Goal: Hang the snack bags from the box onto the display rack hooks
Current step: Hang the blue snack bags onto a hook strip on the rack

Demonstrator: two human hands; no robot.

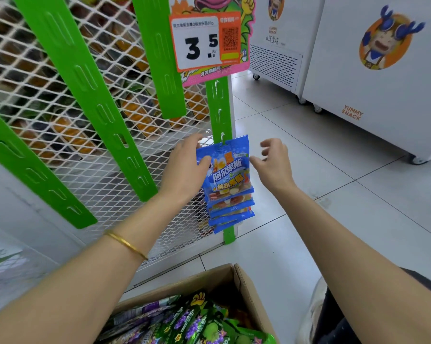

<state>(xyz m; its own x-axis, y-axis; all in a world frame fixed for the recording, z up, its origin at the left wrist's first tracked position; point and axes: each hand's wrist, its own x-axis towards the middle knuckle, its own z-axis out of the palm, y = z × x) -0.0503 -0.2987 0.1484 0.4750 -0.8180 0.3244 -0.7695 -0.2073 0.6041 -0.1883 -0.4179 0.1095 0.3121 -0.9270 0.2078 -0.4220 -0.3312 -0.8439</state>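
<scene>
Head view: left hand (184, 167) holds a blue snack bag (230, 170) at the green hook strip (218, 105).
The left hand pinches the bag's upper left edge, thumb on its front; whether the top sits fully on a hook is unclear. More blue bags (231, 214) hang below it. The right hand (274, 162) hovers just beside the bag's right edge, fingers loosely curled, holding nothing. The cardboard box (245, 291) sits below.

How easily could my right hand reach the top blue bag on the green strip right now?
Probably yes: the right hand is open just beside the top blue bag, nothing between them. The left hand pinches only its left edge, so the right side looks free.
</scene>
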